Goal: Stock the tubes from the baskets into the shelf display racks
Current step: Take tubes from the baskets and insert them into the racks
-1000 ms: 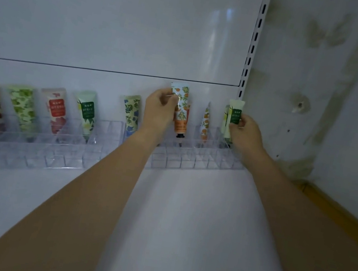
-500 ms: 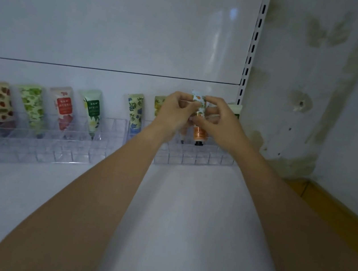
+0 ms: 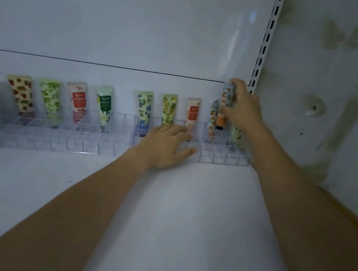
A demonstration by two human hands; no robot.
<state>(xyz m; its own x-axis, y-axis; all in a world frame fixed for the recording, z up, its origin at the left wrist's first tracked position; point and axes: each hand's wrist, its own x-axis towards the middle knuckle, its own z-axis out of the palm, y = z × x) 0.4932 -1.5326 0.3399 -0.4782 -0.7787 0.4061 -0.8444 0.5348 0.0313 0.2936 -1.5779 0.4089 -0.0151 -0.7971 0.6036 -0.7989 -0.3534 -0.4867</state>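
White shelf (image 3: 185, 206): left fingers (image 3: 174, 131) spread over the clear rack (image 3: 223, 160) edge, right fingers (image 3: 239, 84) pinching an orange tube (image 3: 225, 100).

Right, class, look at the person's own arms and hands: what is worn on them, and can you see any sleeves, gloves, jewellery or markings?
Nothing is worn. The left forearm and right forearm are bare to the picture's edge, with no sleeve. The left hand and right hand have no gloves. No watch, bracelet, ring or marking shows, though dim light blurs fine detail.
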